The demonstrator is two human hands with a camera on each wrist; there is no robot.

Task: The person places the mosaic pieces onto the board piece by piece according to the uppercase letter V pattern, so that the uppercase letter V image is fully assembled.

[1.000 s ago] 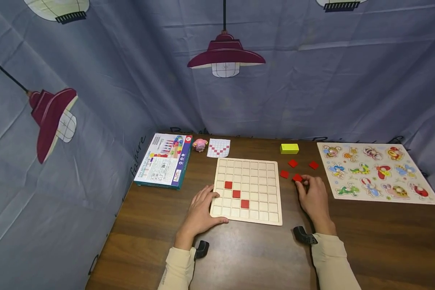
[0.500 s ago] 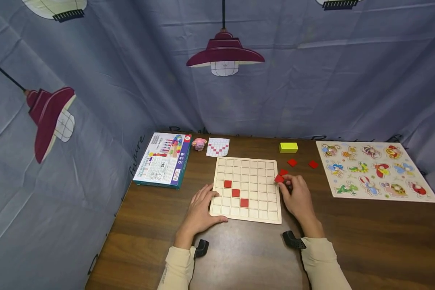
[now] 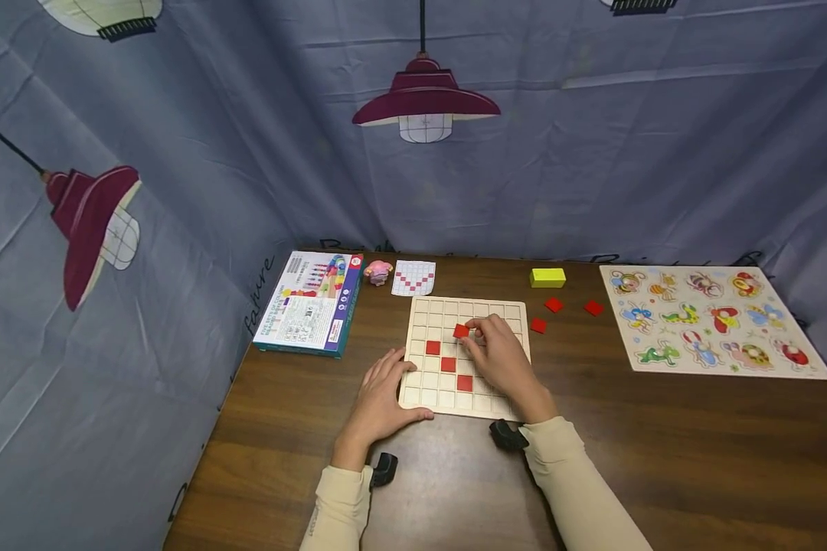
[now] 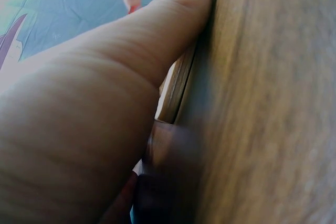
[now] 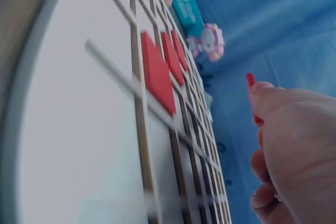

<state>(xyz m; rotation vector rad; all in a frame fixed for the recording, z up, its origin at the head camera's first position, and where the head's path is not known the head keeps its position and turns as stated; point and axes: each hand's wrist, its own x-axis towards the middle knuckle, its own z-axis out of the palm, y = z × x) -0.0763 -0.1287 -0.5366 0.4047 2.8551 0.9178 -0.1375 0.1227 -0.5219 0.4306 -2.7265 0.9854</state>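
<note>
The right hand (image 3: 499,356) pinched a thin, flat red square tile (image 3: 461,330) between thumb and fingertips above the upper middle of the pale wooden grid board (image 3: 517,314), while the left hand (image 3: 380,398) lay with relaxed, straight fingers on the board's near left corner, thumb along its edge. The tile seemed likely to catch on a raised rib and sit tilted if it came down askew. Three matching tiles (image 3: 448,365) lay flush in a diagonal on the smooth board.
</note>
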